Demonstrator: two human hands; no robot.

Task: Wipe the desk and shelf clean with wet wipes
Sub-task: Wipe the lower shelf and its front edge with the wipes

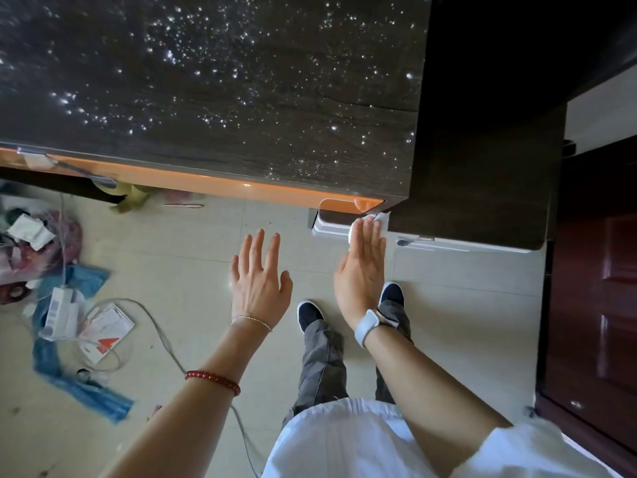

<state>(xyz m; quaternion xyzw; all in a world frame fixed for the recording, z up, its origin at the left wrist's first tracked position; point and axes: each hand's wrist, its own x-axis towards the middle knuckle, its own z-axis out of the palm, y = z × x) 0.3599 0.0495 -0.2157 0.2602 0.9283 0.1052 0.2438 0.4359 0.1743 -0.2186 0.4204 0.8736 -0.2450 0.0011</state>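
A dark wood-grain desk top (224, 84), speckled with bright glints, fills the upper view; its front edge is orange (206, 182). My right hand (362, 267) is flat with straight fingers and presses a white wet wipe (381, 219) against the desk's front right corner, just below the orange edge. Most of the wipe is hidden under my fingers. My left hand (260, 274) hovers over the floor with fingers spread and holds nothing.
A dark side panel (482, 150) drops down at the desk's right. A white appliance (434, 241) sits under that corner. Papers, blue cloth and cables (79, 326) litter the tiled floor at left. A reddish-brown door (596, 305) stands at right.
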